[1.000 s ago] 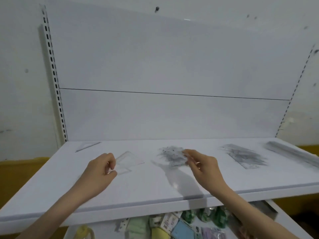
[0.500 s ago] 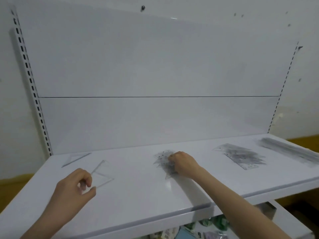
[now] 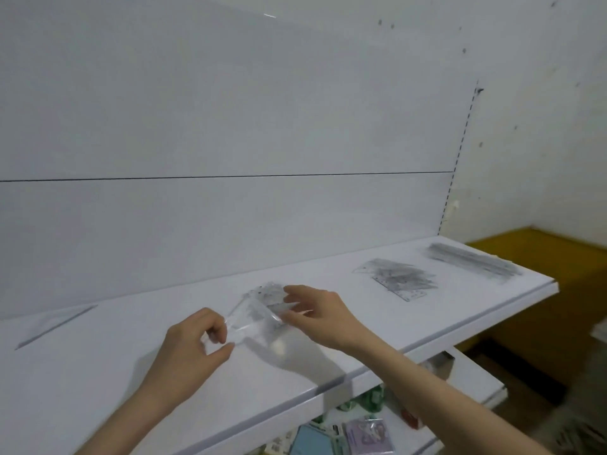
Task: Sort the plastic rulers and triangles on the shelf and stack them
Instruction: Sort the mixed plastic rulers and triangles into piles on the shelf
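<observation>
Triangles: one clear triangle [image 3: 244, 326] pinched at its near corner by left hand [image 3: 193, 348]; right hand [image 3: 317, 315], fingers spread, touches its far edge above the shelf [image 3: 98, 372]. Loose pile [image 3: 266, 295] just behind. Likely light, stiff, slippery; grip edges. Sorted stacks [image 3: 399, 279] far right.
</observation>
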`<state>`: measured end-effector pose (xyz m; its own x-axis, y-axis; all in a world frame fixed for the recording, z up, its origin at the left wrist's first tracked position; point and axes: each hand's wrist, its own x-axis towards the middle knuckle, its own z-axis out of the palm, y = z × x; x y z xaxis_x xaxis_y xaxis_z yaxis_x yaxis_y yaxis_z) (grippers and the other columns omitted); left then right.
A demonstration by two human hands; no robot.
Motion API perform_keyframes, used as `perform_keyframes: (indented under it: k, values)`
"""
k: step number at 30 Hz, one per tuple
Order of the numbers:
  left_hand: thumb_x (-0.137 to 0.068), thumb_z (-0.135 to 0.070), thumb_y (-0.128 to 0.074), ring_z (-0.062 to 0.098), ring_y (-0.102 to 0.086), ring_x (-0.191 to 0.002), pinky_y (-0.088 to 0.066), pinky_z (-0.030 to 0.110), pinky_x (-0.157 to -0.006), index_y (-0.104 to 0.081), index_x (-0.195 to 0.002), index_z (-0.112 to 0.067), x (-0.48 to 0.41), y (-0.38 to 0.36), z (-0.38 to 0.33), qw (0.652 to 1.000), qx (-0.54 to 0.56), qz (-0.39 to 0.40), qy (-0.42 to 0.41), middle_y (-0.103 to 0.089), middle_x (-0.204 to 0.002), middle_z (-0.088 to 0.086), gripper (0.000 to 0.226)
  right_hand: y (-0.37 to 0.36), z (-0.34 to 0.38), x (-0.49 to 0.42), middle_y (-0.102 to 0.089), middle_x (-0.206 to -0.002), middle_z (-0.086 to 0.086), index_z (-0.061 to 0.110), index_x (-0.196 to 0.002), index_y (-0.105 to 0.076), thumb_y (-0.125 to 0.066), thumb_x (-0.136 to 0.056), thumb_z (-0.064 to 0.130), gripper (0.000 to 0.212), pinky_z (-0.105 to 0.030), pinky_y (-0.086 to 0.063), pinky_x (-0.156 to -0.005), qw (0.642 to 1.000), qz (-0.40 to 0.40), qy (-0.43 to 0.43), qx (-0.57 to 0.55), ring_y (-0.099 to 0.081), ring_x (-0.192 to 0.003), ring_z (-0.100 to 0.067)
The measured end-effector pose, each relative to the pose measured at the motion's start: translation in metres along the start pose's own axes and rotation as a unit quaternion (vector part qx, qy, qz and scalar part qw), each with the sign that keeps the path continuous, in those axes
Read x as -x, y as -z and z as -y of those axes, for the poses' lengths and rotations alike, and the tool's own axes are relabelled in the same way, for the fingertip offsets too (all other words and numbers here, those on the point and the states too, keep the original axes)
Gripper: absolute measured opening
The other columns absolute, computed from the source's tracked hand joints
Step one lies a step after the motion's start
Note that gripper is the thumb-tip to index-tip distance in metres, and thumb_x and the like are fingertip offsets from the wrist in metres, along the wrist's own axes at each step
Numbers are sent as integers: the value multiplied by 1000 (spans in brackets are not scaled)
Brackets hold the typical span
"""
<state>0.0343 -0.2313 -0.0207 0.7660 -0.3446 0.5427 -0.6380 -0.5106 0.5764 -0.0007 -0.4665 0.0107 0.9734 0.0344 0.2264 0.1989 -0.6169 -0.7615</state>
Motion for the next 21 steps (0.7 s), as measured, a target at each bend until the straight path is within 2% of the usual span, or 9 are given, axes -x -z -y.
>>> perform_keyframes:
  k: [2,4,6,9,12,15,18,21]
  values:
    - [-65,0,-78,10,-55,-69,-36,11,-55,-49,-70,-29,-7,-21,-10,999,8,23,-29,-57,-76,-7,41,8,-8,7,-68,-112,0,16,-131,-56,-64,-90,27,43,-20,-54,-80,1000,-5,10,-2,-66,-91,-8]
    - [-66,-12,-73,9,-54,-69,-36,11,-54,-49,-70,-31,-17,-37,-22,998,15,38,-56,-57,-76,-7,32,18,-17,11,-71,-94,-3,10,-121,-62,-63,-91,17,31,-20,-55,-65,999,-27,14,-24,-66,-73,-8]
    - [-65,-18,-71,7,-53,-68,-36,11,-55,-49,-69,-31,-26,-53,-33,996,11,47,-74,-57,-76,-9,26,33,-27,15,-70,-82,-4,6,-113,-66,-60,-89,8,24,-19,-53,-58,999,-41,6,-32,-63,-63,-6]
    - [-67,-8,-78,5,-52,-68,-37,11,-59,-49,-65,-28,-38,-80,-46,996,4,56,-75,-57,-77,-9,35,61,-47,20,-70,-77,-2,9,-106,-68,-59,-88,7,20,-20,-51,-56,998,-47,-12,-40,-63,-62,-6]
    - [-66,-16,-72,0,-52,-71,-35,7,-61,-50,-69,-27,-51,-108,-59,995,-15,62,-80,-58,-80,-12,25,97,-79,21,-70,-74,2,11,-103,-68,-59,-89,7,18,-20,-50,-56,996,-61,-34,-46,-64,-62,-6]
    - [-70,-7,-75,-1,-53,-75,-37,11,-61,-52,-66,-29,-68,-141,-73,996,-23,67,-49,-58,-87,-14,32,143,-117,21,-70,-73,2,10,-102,-68,-59,-89,5,17,-22,-52,-57,993,-79,-67,-57,-63,-60,-5]
    - [-78,-18,-71,-7,-51,-81,-36,17,-62,-52,-79,-32,-86,-176,-93,994,-47,91,-48,-57,-81,-14,24,194,-157,17,-71,-74,-3,8,-101,-69,-61,-87,4,17,-22,-51,-56,985,-104,-120,-64,-63,-58,-6]
    - [-85,-27,-62,-9,-48,-86,-38,16,-65,-48,-90,-36,-104,-206,-109,990,-71,121,-34,-52,-92,-21,17,239,-196,5,-73,-79,-7,10,-99,-68,-62,-87,7,14,-19,-51,-55,976,-124,-166,-61,-64,-61,-7]
